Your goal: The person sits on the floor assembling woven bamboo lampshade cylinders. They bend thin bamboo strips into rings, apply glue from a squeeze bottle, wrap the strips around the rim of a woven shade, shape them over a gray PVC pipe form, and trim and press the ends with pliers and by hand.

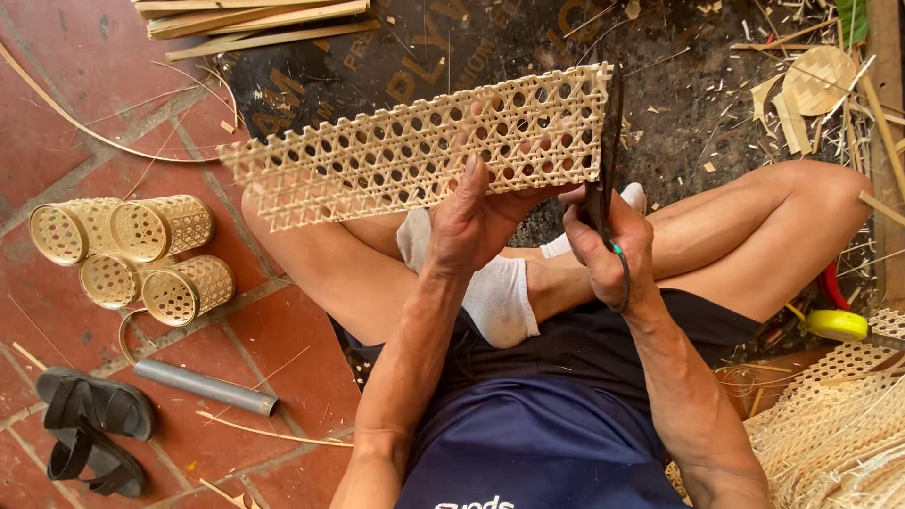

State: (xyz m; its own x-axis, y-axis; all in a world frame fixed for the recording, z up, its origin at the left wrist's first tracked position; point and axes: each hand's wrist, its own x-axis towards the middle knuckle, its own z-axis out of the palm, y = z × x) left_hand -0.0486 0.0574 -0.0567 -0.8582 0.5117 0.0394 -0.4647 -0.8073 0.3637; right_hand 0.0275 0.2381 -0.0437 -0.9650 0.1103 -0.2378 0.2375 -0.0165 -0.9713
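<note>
The left hand (468,221) pinches the lower edge of a woven bamboo strip (424,141) whose long axis runs nine to three, while the right hand (608,250), fist-closed, grips dark shears (606,151) (blades upright) at its three-o'clock end.

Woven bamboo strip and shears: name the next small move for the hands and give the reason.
Probably close the shears along the right end of the woven strip. The right hand holds the blades upright against that edge, and the left hand grips the strip from below, steadying it, so a trimming cut looks ready.
</note>
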